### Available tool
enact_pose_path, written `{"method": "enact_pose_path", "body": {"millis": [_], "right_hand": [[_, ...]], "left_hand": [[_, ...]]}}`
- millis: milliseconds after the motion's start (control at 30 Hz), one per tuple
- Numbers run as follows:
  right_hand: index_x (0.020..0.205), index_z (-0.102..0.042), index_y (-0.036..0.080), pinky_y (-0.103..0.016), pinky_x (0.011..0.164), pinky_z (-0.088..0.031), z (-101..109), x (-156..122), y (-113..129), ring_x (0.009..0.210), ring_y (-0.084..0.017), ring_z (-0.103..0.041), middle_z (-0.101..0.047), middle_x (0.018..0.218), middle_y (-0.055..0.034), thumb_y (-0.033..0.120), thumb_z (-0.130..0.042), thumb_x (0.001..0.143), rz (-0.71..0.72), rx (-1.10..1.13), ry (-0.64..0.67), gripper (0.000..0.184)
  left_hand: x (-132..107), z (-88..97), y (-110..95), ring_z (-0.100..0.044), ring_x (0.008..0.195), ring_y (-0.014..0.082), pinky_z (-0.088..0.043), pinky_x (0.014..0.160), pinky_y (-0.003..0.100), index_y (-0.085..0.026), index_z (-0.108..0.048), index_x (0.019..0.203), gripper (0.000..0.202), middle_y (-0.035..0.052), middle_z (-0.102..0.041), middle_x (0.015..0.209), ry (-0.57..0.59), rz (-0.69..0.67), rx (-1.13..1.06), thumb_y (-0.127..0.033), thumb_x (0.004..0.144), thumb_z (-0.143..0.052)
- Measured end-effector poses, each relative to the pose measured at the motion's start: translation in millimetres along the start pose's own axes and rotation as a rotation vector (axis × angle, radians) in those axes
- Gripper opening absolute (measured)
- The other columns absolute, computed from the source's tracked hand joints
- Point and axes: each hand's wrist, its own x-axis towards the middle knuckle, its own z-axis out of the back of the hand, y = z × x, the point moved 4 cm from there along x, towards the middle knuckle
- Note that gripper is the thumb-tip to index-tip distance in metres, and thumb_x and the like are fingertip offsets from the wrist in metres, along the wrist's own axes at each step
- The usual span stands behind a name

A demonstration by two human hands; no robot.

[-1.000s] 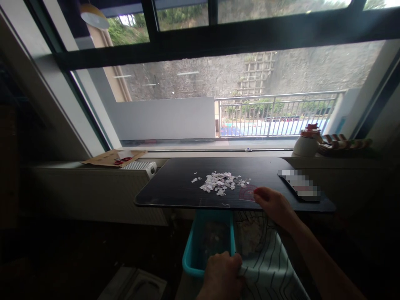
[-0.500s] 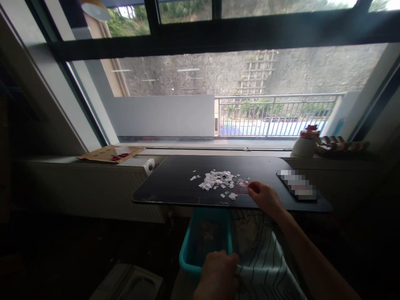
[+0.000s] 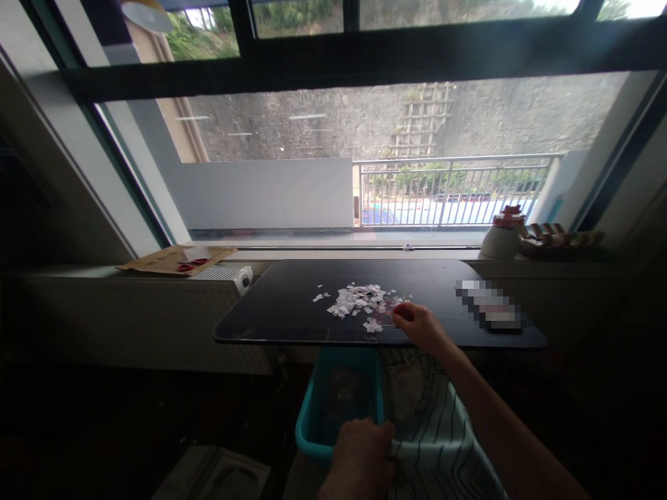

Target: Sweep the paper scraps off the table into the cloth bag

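Small white paper scraps [image 3: 359, 300] lie in a loose heap on the dark tabletop [image 3: 281, 305]. At the heap's right side, my right hand [image 3: 411, 321] is closed in a pinch on a thin, see-through pinkish sheet [image 3: 383, 314]. The sheet rests low among the scraps; its exact kind is unclear. Below the table's front edge is a teal plastic basin [image 3: 305, 423], its inside dark. My left hand [image 3: 362, 455] is closed at the basin's near right corner, seemingly round the rim. Its fingertips are hidden.
A phone-like flat object [image 3: 490, 305], partly blurred out, lies on the table's right. A pale basin [image 3: 432, 434] with striped cloth stands beside the teal one. On the sill are a brown paper envelope [image 3: 156, 260], red-handled scissors [image 3: 192, 264] and a white pot [image 3: 500, 239].
My right hand has moved left with the pinkish sheet, pushing nearby scraps closer to the heap. The left hand stays at the basin. The whole view has shifted slightly.
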Motion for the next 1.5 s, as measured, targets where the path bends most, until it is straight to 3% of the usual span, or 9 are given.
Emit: {"method": "enact_pose_path", "body": {"millis": [267,600,867,1067,1300,1500], "right_hand": [[0.088,-0.067,0.02,-0.028,0.063,-0.041,15.3,-3.2,-7.9,0.072,-0.02,-0.062,-0.07,0.078,-0.0048,0.034,-0.049,0.078,-0.064,-0.097,-0.084,0.026],[0.089,-0.066,0.02,-0.028,0.066,-0.042,11.5,-1.8,-3.4,0.075,-0.02,-0.063,-0.07,0.08,-0.0057,0.033,-0.048,0.08,-0.038,-0.088,-0.081,0.024],[0.09,-0.067,0.02,-0.024,0.063,-0.044,-3.0,3.0,5.3,0.074,-0.017,-0.064,-0.071,0.082,-0.0025,0.031,-0.051,0.079,0.045,-0.006,0.019,0.022],[0.09,-0.067,0.019,-0.028,0.066,-0.042,9.8,2.0,-6.3,0.075,-0.02,-0.063,-0.07,0.08,-0.0055,0.033,-0.049,0.08,-0.022,-0.089,-0.063,0.025],[0.089,-0.067,0.021,-0.025,0.061,-0.04,4.1,3.0,8.5,0.071,-0.017,-0.062,-0.07,0.079,-0.0026,0.031,-0.05,0.08,0.04,-0.108,-0.027,0.022],[0.09,-0.066,0.022,-0.026,0.062,-0.038,17.8,-4.5,-0.7,0.072,-0.019,-0.062,-0.069,0.078,-0.0038,0.032,-0.047,0.081,-0.002,-0.185,-0.086,0.023]], "left_hand": [[-0.9,1.7,-2.1,-0.063,0.086,0.0295,-0.047,0.074,0.036,-0.02,-0.068,0.093,0.028,0.0098,-0.068,0.092,-0.012,-0.007,-0.005,-0.026,0.069,-0.055],[-1.2,2.6,-3.0,-0.063,0.086,0.0297,-0.047,0.074,0.036,-0.021,-0.067,0.094,0.029,0.0101,-0.068,0.093,0.004,-0.008,-0.022,-0.025,0.068,-0.054],[-0.4,2.2,-1.5,-0.062,0.088,0.0303,-0.046,0.076,0.037,-0.021,-0.066,0.096,0.029,0.01,-0.067,0.095,0.02,0.002,-0.011,-0.027,0.07,-0.054],[-0.6,0.4,-1.5,-0.063,0.085,0.0295,-0.047,0.073,0.036,-0.021,-0.067,0.093,0.028,0.0099,-0.068,0.092,-0.003,-0.008,-0.022,-0.026,0.069,-0.054],[-2.4,1.2,-2.4,-0.062,0.086,0.029,-0.046,0.074,0.036,-0.022,-0.066,0.095,0.03,0.0087,-0.067,0.093,0.005,0.001,-0.016,-0.025,0.067,-0.055],[-1.2,-0.3,-0.6,-0.062,0.086,0.028,-0.046,0.074,0.035,-0.022,-0.066,0.094,0.028,0.0085,-0.067,0.092,-0.004,-0.006,-0.013,-0.027,0.069,-0.054]]}}
